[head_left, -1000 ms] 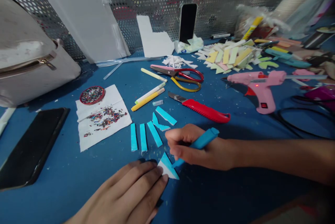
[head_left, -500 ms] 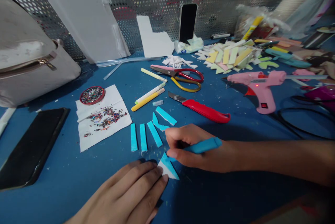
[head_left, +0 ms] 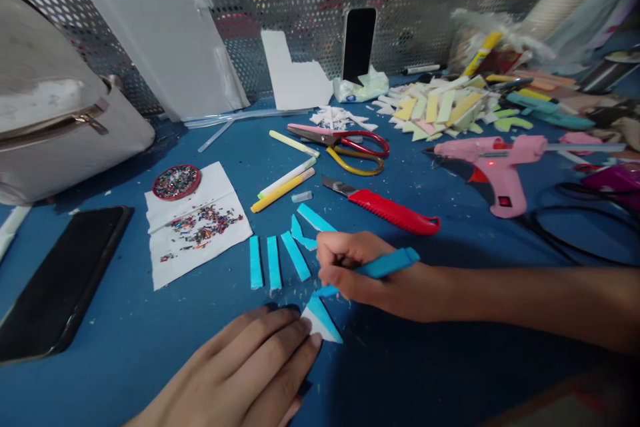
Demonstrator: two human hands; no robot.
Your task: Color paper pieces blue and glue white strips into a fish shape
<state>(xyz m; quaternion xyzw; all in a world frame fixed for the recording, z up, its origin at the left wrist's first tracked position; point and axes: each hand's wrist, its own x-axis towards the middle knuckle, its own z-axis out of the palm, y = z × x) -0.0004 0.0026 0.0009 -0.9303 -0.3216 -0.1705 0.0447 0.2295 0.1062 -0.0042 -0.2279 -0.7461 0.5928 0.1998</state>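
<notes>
In the head view my right hand (head_left: pixel 367 274) is closed round a blue marker (head_left: pixel 387 263). The marker's tip touches the upper corner of a small white triangular piece (head_left: pixel 316 326), whose right side is coloured blue. My left hand (head_left: pixel 250 364) lies flat with fingers stretched out, its fingertips pressing the white piece's left edge against the table. Just beyond the hands lie several blue strips (head_left: pixel 274 262) and a bent blue piece (head_left: pixel 299 234). A short clear cap-like bit (head_left: pixel 301 197) is behind them.
A red utility knife (head_left: pixel 393 210) with its blade out lies past my right hand, scissors (head_left: pixel 345 144) behind it. A lit pink glue gun (head_left: pixel 495 164) stands at right. At left are a phone (head_left: pixel 60 280) and glitter on white paper (head_left: pixel 167 270). Paper scraps (head_left: pixel 445 104) pile up behind.
My right hand has shifted slightly away from me, and the marker tip has moved up to the white piece's top corner. My left hand has stayed in place.
</notes>
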